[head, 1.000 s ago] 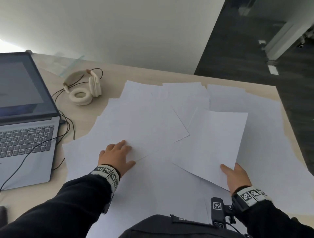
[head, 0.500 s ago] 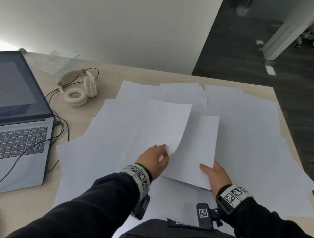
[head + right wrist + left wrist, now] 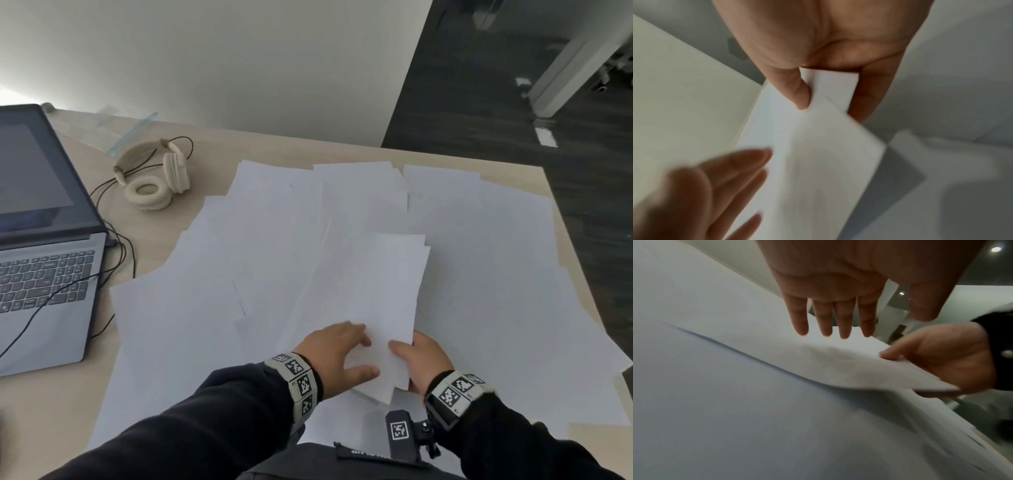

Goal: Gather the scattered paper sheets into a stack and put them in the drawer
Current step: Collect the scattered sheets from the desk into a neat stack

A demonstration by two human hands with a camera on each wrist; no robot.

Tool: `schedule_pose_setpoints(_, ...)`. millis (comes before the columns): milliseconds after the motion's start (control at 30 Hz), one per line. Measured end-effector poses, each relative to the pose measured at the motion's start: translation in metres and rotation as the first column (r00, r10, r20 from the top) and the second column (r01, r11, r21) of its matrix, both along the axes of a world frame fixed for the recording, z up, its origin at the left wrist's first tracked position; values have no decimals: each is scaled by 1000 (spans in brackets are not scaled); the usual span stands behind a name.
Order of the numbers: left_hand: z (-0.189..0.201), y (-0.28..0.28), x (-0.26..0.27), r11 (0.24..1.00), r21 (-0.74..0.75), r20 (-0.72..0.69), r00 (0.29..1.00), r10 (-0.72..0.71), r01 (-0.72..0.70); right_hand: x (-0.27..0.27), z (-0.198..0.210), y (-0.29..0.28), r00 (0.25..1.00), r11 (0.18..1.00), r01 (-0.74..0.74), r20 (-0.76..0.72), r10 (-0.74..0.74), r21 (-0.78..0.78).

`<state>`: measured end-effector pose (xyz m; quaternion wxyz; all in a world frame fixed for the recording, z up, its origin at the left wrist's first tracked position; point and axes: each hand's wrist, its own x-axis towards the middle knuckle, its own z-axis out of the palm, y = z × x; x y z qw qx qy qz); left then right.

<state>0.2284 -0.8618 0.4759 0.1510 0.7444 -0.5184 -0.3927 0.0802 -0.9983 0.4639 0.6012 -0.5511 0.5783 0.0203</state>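
Many white paper sheets (image 3: 496, 274) lie overlapping across the pale wooden table (image 3: 219, 164). A small stack of sheets (image 3: 370, 291) is lifted at its near end in front of me. My right hand (image 3: 418, 359) pinches its near edge, thumb (image 3: 801, 95) on top and fingers beneath. My left hand (image 3: 342, 356) lies on the stack with straight fingers (image 3: 838, 321) and holds nothing. The stack (image 3: 838, 363) shows in the left wrist view, and again as the stack (image 3: 813, 154) in the right wrist view. No drawer is in view.
An open laptop (image 3: 44, 260) stands at the left with a black cable (image 3: 126, 253) trailing beside it. Cream headphones (image 3: 154, 178) lie at the back left. The table's right edge (image 3: 568, 246) drops to a dark floor.
My left hand carried a sheet rightward, laid it on the sheet my right hand holds, and let go of its pinch. Both hands have come together near the front edge.
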Motion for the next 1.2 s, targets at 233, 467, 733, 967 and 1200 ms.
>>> schedule_pose_setpoints(233, -13, 28, 49, 848, 240, 379, 850, 367, -473, -65, -1, -54, 989, 962, 104, -75, -126, -252)
schedule_pose_setpoints(467, -9, 24, 46, 783, 315, 491, 798, 349, -537, -125, -1, -77, 979, 948, 60, -166, -116, -311)
schedule_pose_setpoints(733, -7, 29, 49, 753, 311, 511, 770, 383, -580, -139, 2, -74, 983, 950, 19, -169, -75, -313)
schedule_pose_setpoints(967, 2, 45, 55, 770, 154, 267, 776, 571, -619, -140, 8, -82, 976, 900, 130, -105, -189, -415)
schedule_pose_setpoints(1200, 24, 40, 64, 778, -29, 119, 771, 626, -628, -125, 15, -83, 983, 907, 154, -31, -180, -392)
